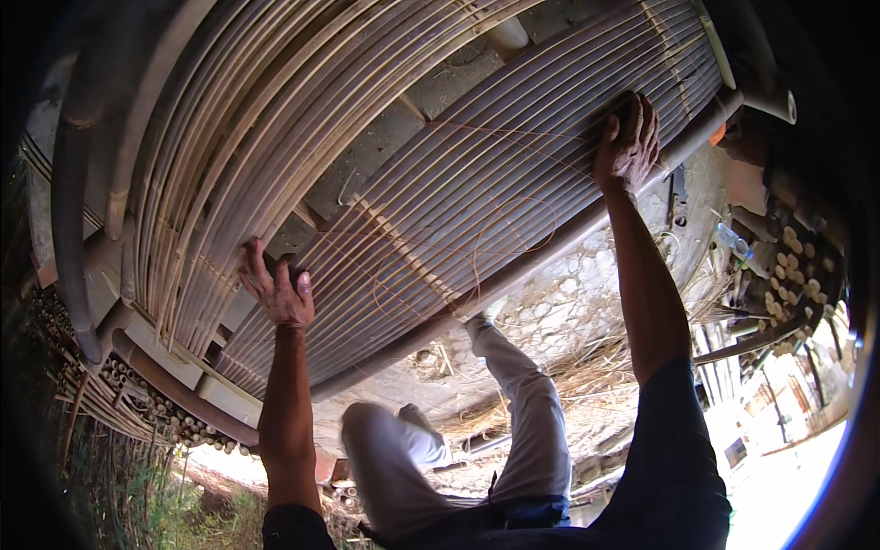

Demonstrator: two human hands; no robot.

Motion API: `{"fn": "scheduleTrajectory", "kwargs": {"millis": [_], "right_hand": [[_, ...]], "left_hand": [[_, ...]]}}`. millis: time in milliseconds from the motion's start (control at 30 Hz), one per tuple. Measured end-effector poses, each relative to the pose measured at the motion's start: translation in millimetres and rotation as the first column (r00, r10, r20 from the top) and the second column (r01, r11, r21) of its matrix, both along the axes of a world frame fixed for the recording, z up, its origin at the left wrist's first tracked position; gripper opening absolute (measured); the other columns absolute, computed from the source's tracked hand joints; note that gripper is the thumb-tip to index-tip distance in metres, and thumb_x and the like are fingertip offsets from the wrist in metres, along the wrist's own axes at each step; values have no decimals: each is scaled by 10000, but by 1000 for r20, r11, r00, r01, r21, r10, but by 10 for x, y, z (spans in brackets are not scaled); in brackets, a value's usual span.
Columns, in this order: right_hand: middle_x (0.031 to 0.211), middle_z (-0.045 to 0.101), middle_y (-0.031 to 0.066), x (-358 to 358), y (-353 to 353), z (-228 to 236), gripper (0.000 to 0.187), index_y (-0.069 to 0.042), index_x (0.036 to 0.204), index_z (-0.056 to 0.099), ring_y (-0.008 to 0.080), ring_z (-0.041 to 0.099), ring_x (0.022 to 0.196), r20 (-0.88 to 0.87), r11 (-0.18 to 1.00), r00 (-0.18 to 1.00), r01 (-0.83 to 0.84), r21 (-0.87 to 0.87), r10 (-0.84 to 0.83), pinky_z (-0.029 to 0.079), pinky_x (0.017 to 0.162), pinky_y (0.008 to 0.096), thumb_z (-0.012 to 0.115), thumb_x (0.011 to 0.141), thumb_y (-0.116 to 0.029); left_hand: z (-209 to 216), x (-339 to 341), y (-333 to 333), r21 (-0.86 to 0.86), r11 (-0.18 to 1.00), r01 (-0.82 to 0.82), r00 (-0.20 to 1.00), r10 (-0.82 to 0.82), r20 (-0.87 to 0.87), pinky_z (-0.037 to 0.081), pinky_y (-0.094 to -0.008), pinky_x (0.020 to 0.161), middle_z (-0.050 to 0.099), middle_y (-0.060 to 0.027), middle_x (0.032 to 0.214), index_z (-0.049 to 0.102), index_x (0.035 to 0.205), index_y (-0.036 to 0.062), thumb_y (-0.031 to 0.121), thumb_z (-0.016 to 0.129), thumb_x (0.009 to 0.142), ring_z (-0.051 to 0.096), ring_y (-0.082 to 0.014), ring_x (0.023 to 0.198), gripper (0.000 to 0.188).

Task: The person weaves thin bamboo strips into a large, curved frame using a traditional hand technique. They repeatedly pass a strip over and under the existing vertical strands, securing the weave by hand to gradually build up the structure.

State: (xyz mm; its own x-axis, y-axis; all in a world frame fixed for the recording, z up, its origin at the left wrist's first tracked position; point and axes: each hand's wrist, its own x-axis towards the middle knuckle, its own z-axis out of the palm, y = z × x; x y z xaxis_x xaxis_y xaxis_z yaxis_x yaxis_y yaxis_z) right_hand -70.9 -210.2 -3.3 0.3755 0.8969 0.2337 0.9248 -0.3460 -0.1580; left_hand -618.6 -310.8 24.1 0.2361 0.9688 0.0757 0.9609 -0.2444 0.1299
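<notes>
A slatted panel [513,197] of thin, evenly spaced bamboo strips lies slantwise in front of me, with a pale cross strip [403,247] running over it. Flat against the slats near its right end rests my right hand [631,151], fingers stretched out and thumb apart. My left hand [280,289] has its fingers spread at the panel's left part, reaching to a bundle of long bamboo strips [247,137]. Dark patches beside both hands look like shadow; I cannot make out anything held. Thin reddish wire [477,257] loops loosely across the slats.
A thick round pole [587,215] runs along the panel's near edge. Cut bamboo poles are stacked at the right [793,275] and lower left [128,385]. A clear plastic bottle [733,240] lies at the right. Loose straw-like shavings [550,399] cover the ground behind my legs.
</notes>
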Motion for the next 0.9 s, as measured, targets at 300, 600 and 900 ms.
{"fn": "scheduleTrajectory", "kwargs": {"millis": [300, 600, 900], "right_hand": [[1535, 315, 90, -49, 77, 83, 641, -141, 1484, 334, 314, 213, 1453, -21, 993, 998, 63, -100, -66, 167, 1153, 514, 457, 937, -450], [1557, 281, 123, -46, 83, 242, 691, -100, 1507, 293, 328, 189, 1468, -31, 978, 996, 73, -196, -81, 129, 1172, 494, 425, 928, -455], [1586, 214, 104, -59, 118, 318, 716, -131, 1526, 234, 310, 129, 1488, -47, 942, 989, 120, -313, -142, 98, 1176, 501, 480, 906, -391]], "left_hand": [[145, 11, 28, -318, 933, -167, 982, 129, -139, 128, -682, 1119, 156, -125, 1585, 565, 1230, 48, 606, 252, 995, 94, -387, 1484, 681], [323, 832, 225, -65, 913, -403, 912, 396, -103, 336, -605, 1021, 405, -132, 1465, 562, 1191, 51, 436, 475, 1002, 381, -390, 1351, 437], [321, 1230, 937, -172, 931, -323, 946, 315, -70, 369, -537, 975, 538, -112, 1270, 526, 1310, 148, 542, 458, 972, 502, -330, 1189, 523]]}}
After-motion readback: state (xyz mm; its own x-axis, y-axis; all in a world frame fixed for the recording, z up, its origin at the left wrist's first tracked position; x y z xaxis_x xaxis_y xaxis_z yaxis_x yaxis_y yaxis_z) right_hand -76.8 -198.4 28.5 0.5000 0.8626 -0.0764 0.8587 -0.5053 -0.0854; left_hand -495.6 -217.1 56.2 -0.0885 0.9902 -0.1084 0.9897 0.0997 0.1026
